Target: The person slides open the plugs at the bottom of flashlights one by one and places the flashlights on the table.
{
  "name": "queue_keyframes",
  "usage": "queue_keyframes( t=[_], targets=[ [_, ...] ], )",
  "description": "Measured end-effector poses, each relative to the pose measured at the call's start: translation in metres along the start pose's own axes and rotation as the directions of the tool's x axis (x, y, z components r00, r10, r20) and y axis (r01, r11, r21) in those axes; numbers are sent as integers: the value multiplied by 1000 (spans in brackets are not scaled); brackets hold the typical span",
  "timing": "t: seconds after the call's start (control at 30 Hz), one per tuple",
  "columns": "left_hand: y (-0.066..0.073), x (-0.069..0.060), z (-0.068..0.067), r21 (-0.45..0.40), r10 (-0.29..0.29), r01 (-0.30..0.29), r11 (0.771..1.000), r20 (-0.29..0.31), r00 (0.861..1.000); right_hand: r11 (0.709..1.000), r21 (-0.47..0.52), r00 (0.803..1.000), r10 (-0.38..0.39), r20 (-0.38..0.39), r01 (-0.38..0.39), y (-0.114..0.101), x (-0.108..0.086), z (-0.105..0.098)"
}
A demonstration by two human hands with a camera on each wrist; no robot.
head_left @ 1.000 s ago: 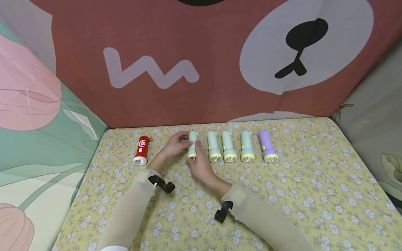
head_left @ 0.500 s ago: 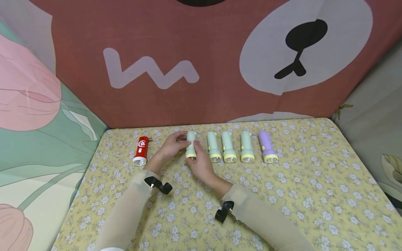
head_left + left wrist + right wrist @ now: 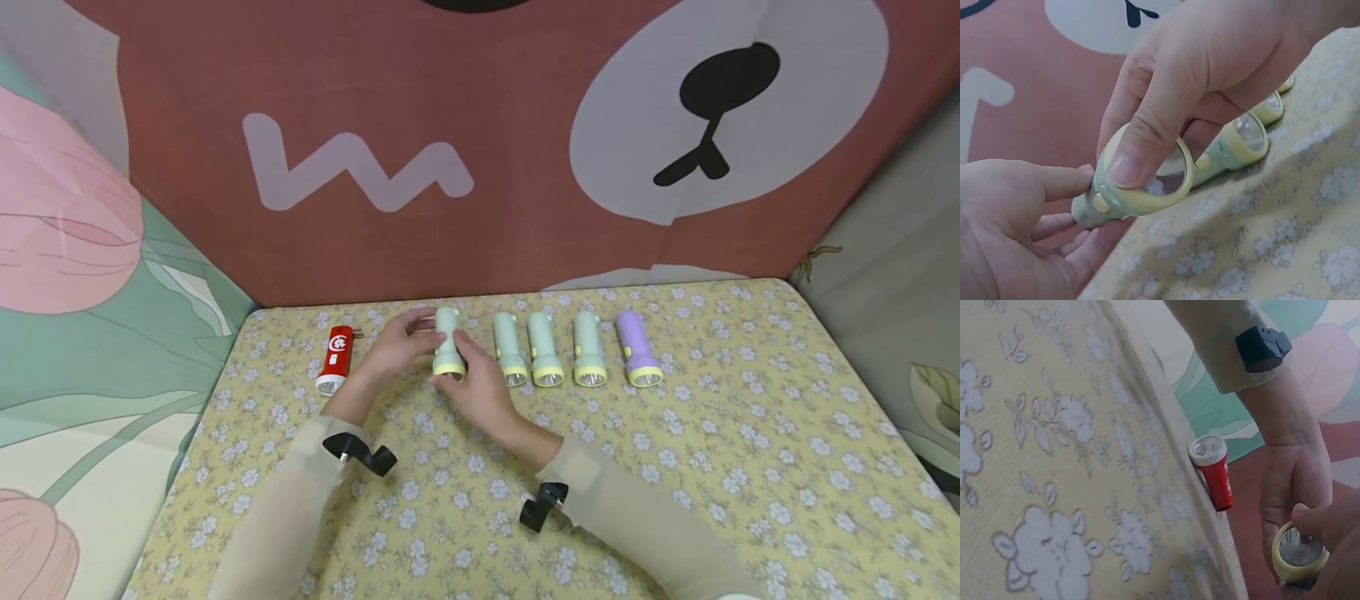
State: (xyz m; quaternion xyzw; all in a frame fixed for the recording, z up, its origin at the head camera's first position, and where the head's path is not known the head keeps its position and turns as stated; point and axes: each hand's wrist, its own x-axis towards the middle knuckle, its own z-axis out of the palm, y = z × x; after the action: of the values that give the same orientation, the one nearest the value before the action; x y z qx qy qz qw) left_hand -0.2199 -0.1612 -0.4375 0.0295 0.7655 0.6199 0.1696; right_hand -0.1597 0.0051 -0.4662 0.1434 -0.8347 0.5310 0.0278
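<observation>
A mint-green flashlight [image 3: 447, 346] with a yellow rim is held between both hands, its lens facing the person. My left hand [image 3: 393, 348] pinches its body from the left side; in the left wrist view its thumb lies on top and fingers go underneath. The right hand [image 3: 483, 396] grips the lens end, its thumb [image 3: 1135, 150] lying over the rim and lens. Part of the flashlight body is hidden by the fingers. To the right lie several more flashlights in a row: mint-green ones [image 3: 545, 350] and a purple one [image 3: 637, 348].
A red flashlight [image 3: 337, 354] with a white rim and metal prongs lies at the left, beside the left wrist. All rest on a table with a yellow floral cloth [image 3: 712, 467]. Printed fabric [image 3: 360, 250] stands behind the table. Black cameras [image 3: 543, 506] sit on both wrists.
Both hands have shifted slightly left with the held flashlight, widening its gap from the row. The left forearm has moved left and now overlaps the red flashlight's lens end. The other flashlights stay put.
</observation>
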Motion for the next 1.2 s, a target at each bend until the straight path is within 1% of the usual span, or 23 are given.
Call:
queue_keyframes(
  t=[0.23,0.4,0.57,0.7,0.87,1.0,1.13,1.2],
  targets=[
    [14,-11,-2,-15,-1,1,1000,-28,1000,1000,8,1000,-9,5,9,-12,-3,-5],
    [20,-15,-3,-63,-13,10,998,-49,999,999,-7,999,-39,7,39,-18,-6,-7],
    [23,-15,-6,-108,-57,51,993,-57,997,998,-9,998,-61,1,61,-22,-11,-6],
    [24,-13,-6,-114,-93,86,990,-52,994,997,-6,997,-71,-8,71,-23,-13,-4],
    [24,-12,-6,-117,-106,100,988,-42,994,997,8,997,-75,-12,75,-21,-14,-1],
    [23,-11,-6,-127,-100,94,987,-40,994,997,32,997,-77,-7,77,-18,-14,-1],
    [21,-12,-7,-127,-90,83,988,-55,994,991,108,996,-85,2,84,-15,-13,-1],
    [20,-12,-6,-132,-95,87,987,-59,994,984,160,996,-85,9,83,-13,-14,-2]
  ],
)
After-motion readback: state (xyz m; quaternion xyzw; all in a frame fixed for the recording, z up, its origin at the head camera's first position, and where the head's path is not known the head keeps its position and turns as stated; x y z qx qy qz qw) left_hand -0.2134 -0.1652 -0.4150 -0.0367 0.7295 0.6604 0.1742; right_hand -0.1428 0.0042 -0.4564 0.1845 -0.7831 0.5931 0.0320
